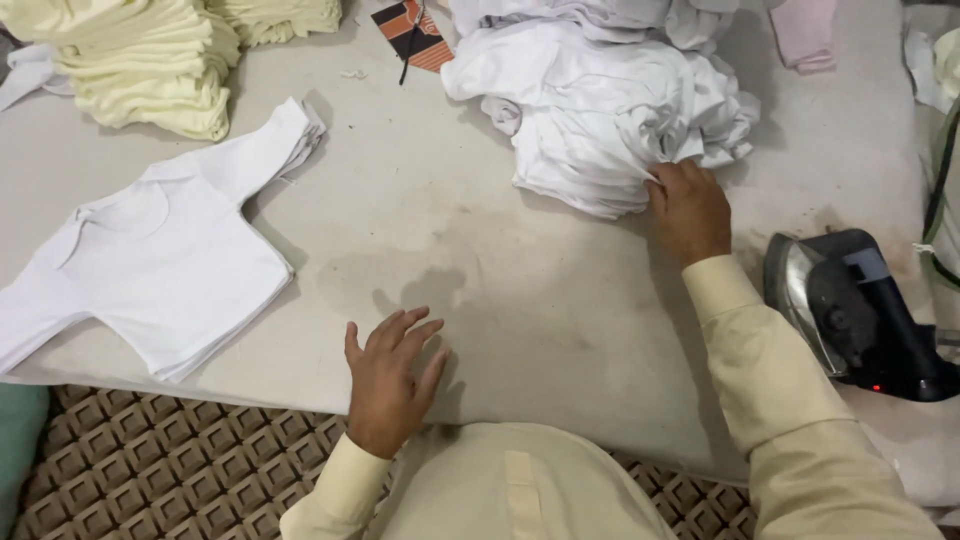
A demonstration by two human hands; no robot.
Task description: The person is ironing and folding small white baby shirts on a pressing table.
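At the far left, a stack of flat white baby shirts (pixel 160 265) lies on the pale padded table (pixel 520 290), its sleeves spread toward the upper right and lower left, and behind it sits a folded stack of pale yellow garments (pixel 150 65). Moving right, the left hand (pixel 390 375) rests near the table's front edge, fingers spread and released, palm down on bare cloth, holding nothing; it lies well apart from both the flat shirts and the heap beyond. Above and to the right of it, a crumpled heap of white garments (pixel 610 110) spreads across the far side of the table, its long axis running roughly left to right, with its near edge facing the person. The right hand (pixel 688 208) is clearly the nearer one: its arm is stretched forward and its fingertips pinch a fold at the heap's near right edge, so the heap lies directly ahead of that hand, touching it, and diagonally up and right from the left hand. A small orange and dark tag (pixel 412 32) lies just left of the heap's top. Farthest right, a dark steam iron (pixel 860 315) rests on its side, just beside the right sleeve.
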